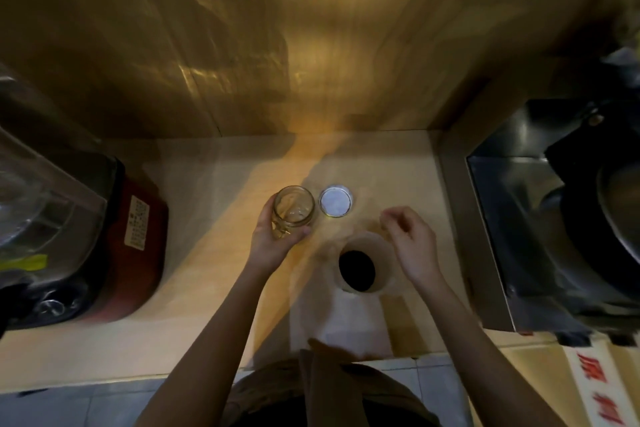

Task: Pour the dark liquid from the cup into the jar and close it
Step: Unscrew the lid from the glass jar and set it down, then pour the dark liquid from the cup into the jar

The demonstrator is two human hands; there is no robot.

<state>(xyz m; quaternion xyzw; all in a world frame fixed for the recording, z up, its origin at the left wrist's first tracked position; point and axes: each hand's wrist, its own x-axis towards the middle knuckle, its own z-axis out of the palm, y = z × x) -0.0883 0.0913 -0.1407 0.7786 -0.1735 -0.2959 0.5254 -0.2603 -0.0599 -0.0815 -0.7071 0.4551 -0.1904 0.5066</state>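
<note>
Jar (293,210) stands open in the left hand (273,239)'s grip, while the right hand (410,243) hovers loosely curled, empty, over the cup (363,263)

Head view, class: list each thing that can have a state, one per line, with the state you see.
Jar: open, lid off, looks empty, held on the counter.
Lid: off the jar, lying flat beside it.
Cup: upright on the counter, dark liquid inside, not yet poured.
Left hand: grip closed around the jar.
Right hand: loosely curled above the cup's rim, holding nothing.
</note>
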